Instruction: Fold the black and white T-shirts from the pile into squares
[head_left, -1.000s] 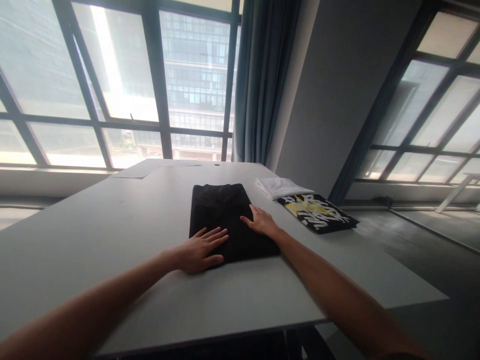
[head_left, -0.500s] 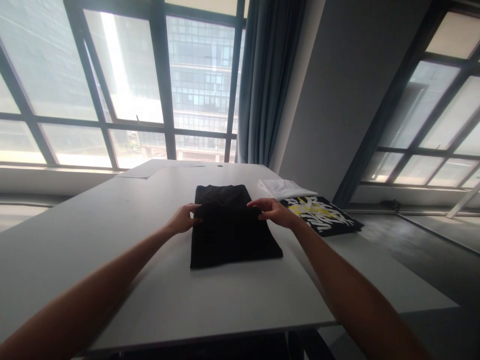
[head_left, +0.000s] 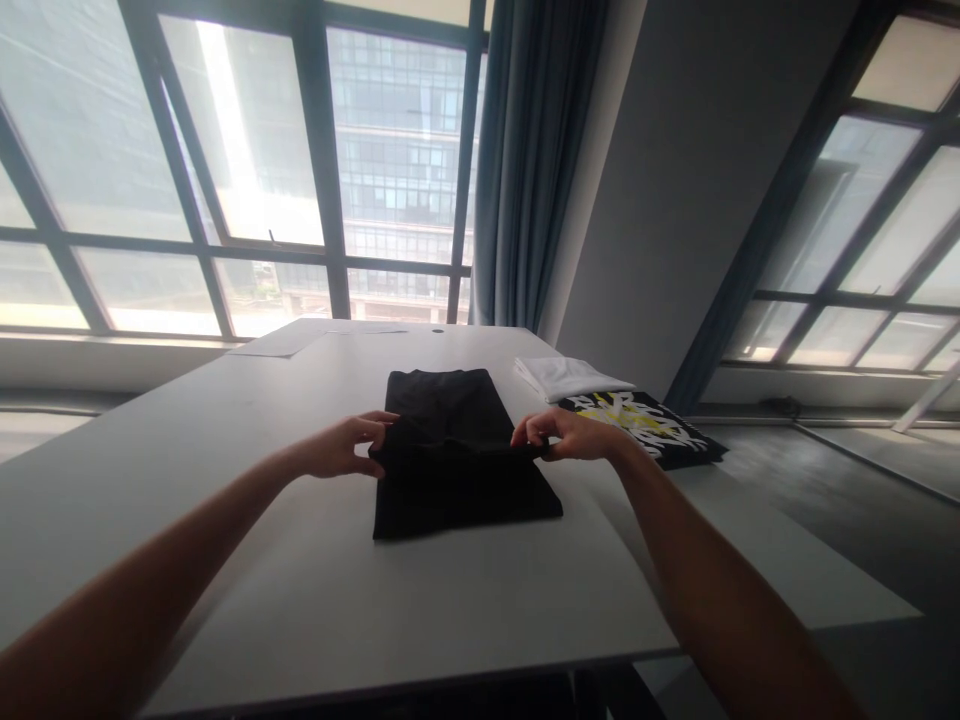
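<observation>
Left hand (head_left: 340, 449) and right hand (head_left: 581, 437) pinch black cloth (head_left: 461, 503) edges; tabletop (head_left: 195, 435) extends leftward.

Bright windows (head_left: 397, 150) flank a blue-grey curtain (head_left: 529, 170) and grey pillar (head_left: 671, 200).

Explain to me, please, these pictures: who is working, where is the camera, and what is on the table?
No machine works here: you see a person's bare hands, filmed by one camera worn on the head, looking forward and down. The left hand and right hand hold opposite sides of a folded black cloth on a white table. Toward the right lie a folded white cloth and a dark printed cloth; pale sheets lie near the far end.
</observation>
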